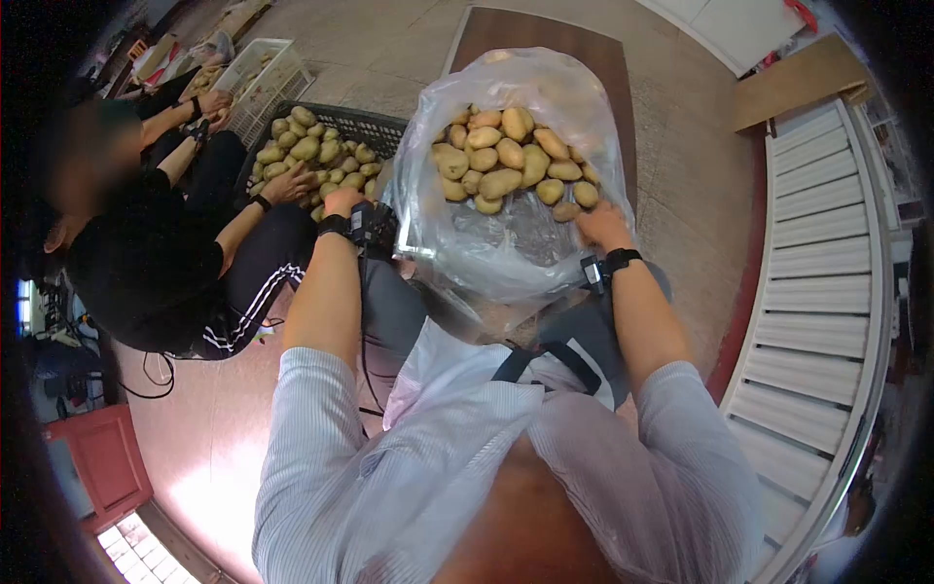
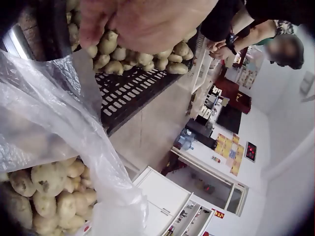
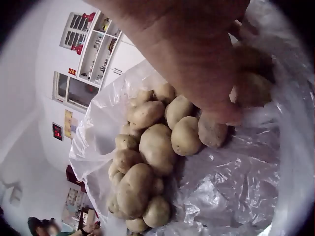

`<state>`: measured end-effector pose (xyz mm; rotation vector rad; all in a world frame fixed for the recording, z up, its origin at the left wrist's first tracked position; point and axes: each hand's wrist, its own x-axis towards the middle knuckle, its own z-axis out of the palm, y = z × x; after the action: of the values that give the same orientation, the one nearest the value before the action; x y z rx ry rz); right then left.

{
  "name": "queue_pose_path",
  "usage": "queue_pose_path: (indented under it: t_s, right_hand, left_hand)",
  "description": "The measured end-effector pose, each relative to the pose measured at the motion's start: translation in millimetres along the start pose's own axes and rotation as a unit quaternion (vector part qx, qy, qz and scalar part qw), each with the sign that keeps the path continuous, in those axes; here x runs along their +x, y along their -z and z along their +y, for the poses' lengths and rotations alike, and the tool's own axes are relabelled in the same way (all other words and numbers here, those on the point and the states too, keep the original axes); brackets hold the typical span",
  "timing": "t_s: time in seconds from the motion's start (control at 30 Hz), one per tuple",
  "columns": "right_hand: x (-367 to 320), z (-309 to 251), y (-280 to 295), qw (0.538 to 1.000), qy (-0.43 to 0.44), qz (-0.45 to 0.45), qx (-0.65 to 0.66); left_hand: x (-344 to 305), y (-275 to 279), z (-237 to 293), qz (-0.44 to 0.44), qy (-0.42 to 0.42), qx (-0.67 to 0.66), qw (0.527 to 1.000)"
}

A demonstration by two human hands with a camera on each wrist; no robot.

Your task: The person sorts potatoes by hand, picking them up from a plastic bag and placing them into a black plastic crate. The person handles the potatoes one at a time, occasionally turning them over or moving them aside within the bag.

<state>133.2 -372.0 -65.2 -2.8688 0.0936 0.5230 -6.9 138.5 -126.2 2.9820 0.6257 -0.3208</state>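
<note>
Nearest to the wearer, the right hand (image 1: 603, 226) is at the near rim of the clear plastic bag (image 1: 486, 243). Its fingers (image 3: 221, 110) bend down onto the potatoes (image 1: 501, 180) that fill the bag; if they close around one, I cannot tell. The left hand (image 1: 342, 202) is at the bag's left side, over the black crate (image 1: 375, 122) of more potatoes. Its fingers are hidden, so their state is not clear. I judge that the thin film needs support from below and a wide mouth, because the load looks heavy. Only the right wrist view shows the potatoes from inside the bag; only the left wrist view shows the crate's slotted floor (image 2: 133, 93). Further away, another person (image 1: 146, 253) sits at the crate.
</note>
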Motion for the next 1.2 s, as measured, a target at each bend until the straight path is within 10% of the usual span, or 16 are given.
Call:
queue_pose_path:
  t_s: [0.87,1.2]
  right_hand:
    - [-42.4,-12.7,-10.3,0.963,0.141,-0.003,-0.228]
    - [-49.9,-17.3,-15.6,0.97,0.223,0.039,-0.085]
  left_hand:
    - [6.0,11.3,15.1,0.003,-0.044,0.036,0.998]
    - [9.9,13.4,23.5,0.011,-0.06,0.048,0.997]
